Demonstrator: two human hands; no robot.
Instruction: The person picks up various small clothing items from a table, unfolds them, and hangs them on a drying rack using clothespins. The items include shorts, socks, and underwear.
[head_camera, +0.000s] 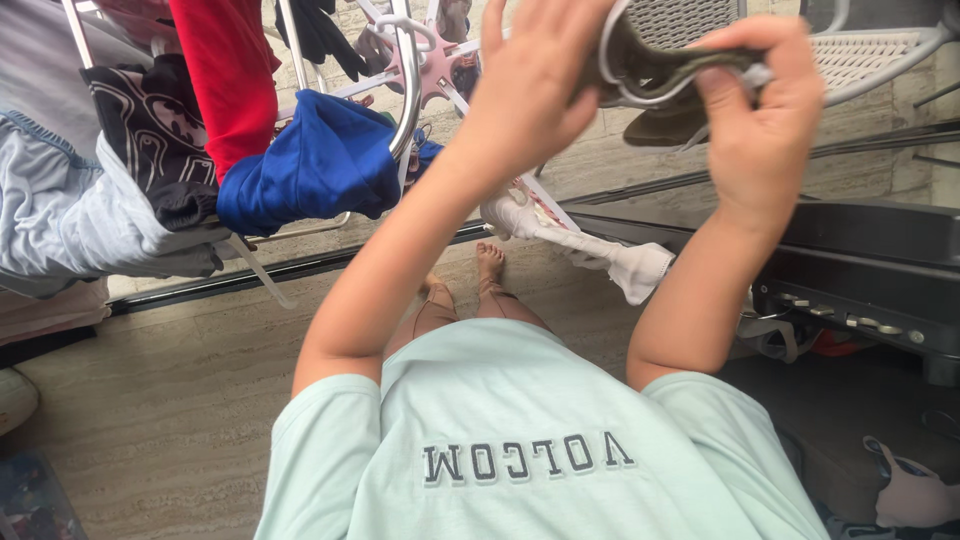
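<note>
Up by the white plastic hanger rail (880, 55), we hold a small olive-green cloth piece (665, 70) stretched between both hands; its long axis runs left-right, roughly level. Left hand (535, 85) pinches one end, right hand (755, 105) clenches the other. It looks not yet hung; a blue garment (320, 165), red garment (230, 80) and white sock (610, 255) already hang on the rack.

Beneath me runs a pale stone-tile floor (170, 400), daylit. A dark floor rail (250, 275) crosses it. Above that rail hangs a metal drying rack (405, 90) with clothes; right of the rail sits a black appliance (870, 290).
</note>
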